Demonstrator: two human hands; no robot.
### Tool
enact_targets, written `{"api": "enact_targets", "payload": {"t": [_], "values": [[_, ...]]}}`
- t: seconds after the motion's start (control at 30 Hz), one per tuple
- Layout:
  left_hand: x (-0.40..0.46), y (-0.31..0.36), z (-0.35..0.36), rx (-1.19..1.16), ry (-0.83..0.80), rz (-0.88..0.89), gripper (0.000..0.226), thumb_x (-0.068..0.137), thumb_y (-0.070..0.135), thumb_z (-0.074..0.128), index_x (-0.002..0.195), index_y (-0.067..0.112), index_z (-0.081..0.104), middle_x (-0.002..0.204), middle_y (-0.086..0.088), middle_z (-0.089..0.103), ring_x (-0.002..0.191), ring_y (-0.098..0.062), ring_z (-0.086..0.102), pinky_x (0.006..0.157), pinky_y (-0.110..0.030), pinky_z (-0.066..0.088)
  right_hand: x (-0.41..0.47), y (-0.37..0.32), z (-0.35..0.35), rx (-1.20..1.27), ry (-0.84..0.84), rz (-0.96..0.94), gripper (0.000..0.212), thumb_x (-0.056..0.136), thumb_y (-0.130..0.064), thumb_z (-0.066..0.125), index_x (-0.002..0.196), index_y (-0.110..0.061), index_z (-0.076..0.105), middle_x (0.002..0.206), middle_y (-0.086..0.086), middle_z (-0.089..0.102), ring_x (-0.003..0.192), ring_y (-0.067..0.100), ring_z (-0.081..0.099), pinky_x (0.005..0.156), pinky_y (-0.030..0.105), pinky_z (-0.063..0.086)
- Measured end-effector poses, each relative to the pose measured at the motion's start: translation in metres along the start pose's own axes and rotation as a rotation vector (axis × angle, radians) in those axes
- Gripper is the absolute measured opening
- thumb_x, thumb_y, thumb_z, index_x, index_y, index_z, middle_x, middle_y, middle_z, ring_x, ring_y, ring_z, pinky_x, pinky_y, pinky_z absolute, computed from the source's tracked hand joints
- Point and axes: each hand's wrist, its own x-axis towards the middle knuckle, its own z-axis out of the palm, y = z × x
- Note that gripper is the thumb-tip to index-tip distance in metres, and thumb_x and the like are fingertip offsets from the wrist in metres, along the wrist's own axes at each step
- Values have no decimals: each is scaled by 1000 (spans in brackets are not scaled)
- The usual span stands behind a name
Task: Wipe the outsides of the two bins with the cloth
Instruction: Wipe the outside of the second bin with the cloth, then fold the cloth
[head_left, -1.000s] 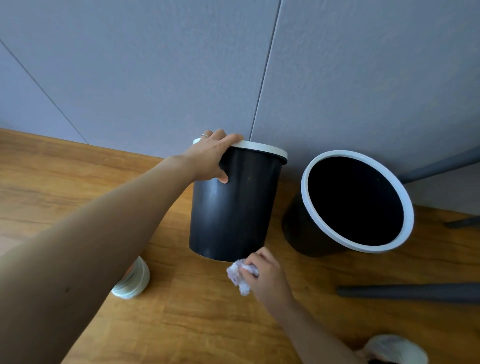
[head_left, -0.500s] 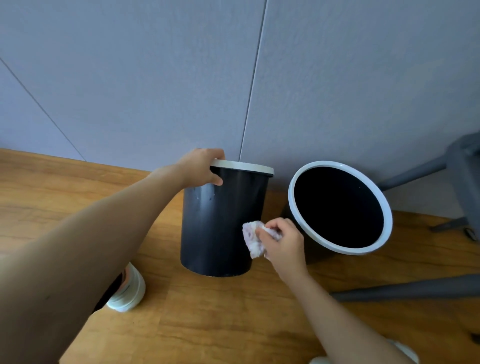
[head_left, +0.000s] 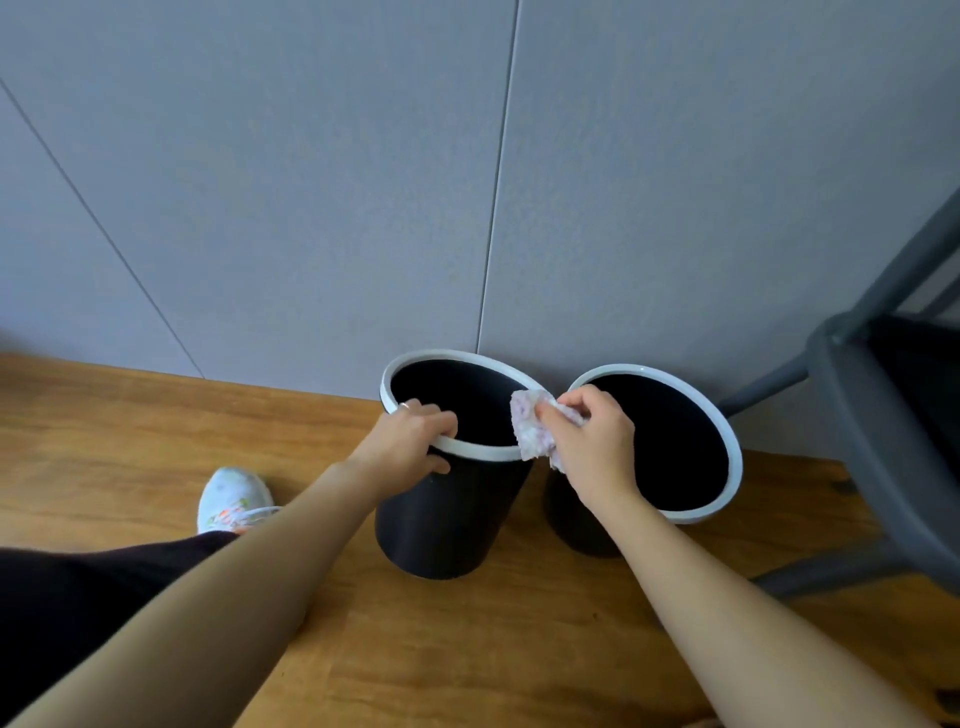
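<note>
Two black bins with white rims stand side by side on the wooden floor against the grey wall. My left hand (head_left: 410, 441) grips the near left rim of the left bin (head_left: 447, 514), fingers curled over the edge. My right hand (head_left: 592, 441) pinches a crumpled white-and-pink cloth (head_left: 527, 428) and holds it against the right side of that bin's rim. The right bin (head_left: 696, 441) is just behind my right hand, its near wall partly hidden by my wrist.
A dark grey chair frame (head_left: 883, 415) stands at the right, with a leg bar (head_left: 831, 571) low along the floor. My white shoe (head_left: 234, 499) and dark trouser leg (head_left: 104, 587) are at the left. Wooden floor (head_left: 519, 649) lies in front of the bins.
My right hand has carried the cloth up the left bin's side from its base to its rim. The view now looks down into both bins, and my left hand still holds the rim.
</note>
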Motion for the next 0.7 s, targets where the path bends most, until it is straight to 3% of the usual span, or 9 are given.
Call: {"api": "enact_targets", "payload": {"t": [0.3,0.5,0.7], "values": [[-31,-2,34,61,44,-2,28,78,28,75,83,29,47,85,14,50,80,-10,42,71,-27,41,-7,-11,-2,-125,-54,51,19,85,-30,70,77,-16,58,82,3,60,73,18,60,62,32,54],[-42,-1,61,82,6,-67,29,81,29,70,76,28,42,81,13,46,77,-11,36,68,-28,30,-8,-3,-2,-185,-87,88,23,86,-33,70,78,-18,56,83,2,59,72,15,57,54,19,37],[-37,-4,67,112,-34,-109,32,80,28,71,75,30,40,81,14,45,81,-13,38,69,-29,29,-4,-1,-3,-198,-102,126,22,84,-33,72,79,-18,57,82,0,60,70,11,56,53,17,36]]}}
